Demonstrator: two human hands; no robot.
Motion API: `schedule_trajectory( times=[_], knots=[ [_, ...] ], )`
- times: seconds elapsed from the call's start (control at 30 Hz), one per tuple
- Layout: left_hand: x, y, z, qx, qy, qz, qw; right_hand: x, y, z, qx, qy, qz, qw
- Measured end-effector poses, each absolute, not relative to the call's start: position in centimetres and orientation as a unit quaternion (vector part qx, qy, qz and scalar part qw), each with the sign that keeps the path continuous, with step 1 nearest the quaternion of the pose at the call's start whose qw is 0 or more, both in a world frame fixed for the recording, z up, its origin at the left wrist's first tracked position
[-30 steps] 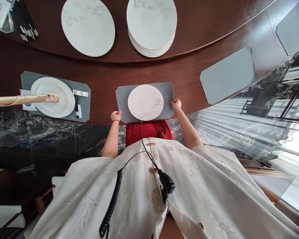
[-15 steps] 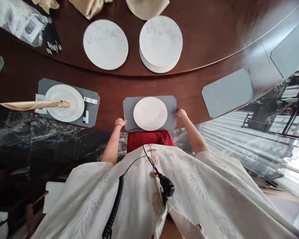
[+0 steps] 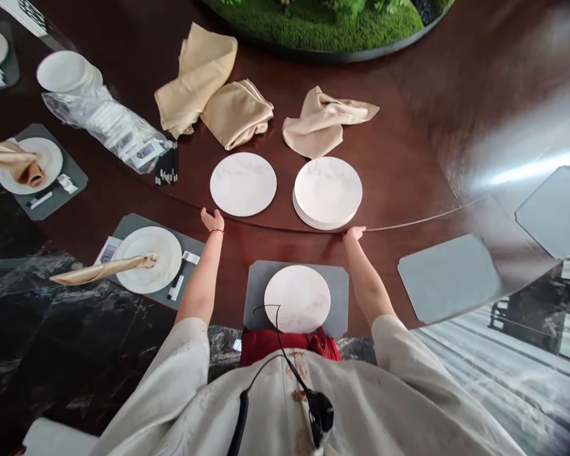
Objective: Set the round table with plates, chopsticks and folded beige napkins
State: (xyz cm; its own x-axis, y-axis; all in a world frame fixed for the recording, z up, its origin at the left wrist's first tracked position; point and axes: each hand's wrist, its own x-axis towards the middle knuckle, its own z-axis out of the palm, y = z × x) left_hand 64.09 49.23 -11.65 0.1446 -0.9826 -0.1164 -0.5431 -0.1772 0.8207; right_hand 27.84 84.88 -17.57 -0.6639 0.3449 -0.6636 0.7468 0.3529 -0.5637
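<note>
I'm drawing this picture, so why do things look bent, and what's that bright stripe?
In the head view, the wide picture stretches things near its edges, so the wooden table seems to curve; also in the head view, the white streak is glare on the dark wood.

Table top [image 3: 408,120]: glossy dark wood. Plates [image 3: 243,184]: smooth white ceramic. Napkins [image 3: 236,114]: soft beige cloth.

A restaurant dining room: round table [image 3: 456,114], placemats [image 3: 449,278], cloth napkins [image 3: 237,114].

cream embroidered robe [image 3: 370,399], red sash [image 3: 270,345], thin red bracelet [image 3: 216,231], coiled black cord [image 3: 242,421]
</note>
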Motion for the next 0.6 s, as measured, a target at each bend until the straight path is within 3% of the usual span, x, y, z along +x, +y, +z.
schedule_trajectory(
  times=[0.1,0.2,0.6],
  knots=[
    [63.2,47.0,-12.5,0.737,-0.351,-0.471,0.334,28.2,84.3,-18.8,0.359,0.831,-0.397,0.151],
    [62.9,46.5,-13.8,0.717,-0.236,-0.561,0.339,28.2,84.8,-19.7,0.362,0.838,-0.384,0.139],
    [58.4,50.8,-15.2,0.693,-0.235,-0.586,0.348,23.3,90.2,-20.6,0.254,0.892,-0.353,0.122]
  ],
)
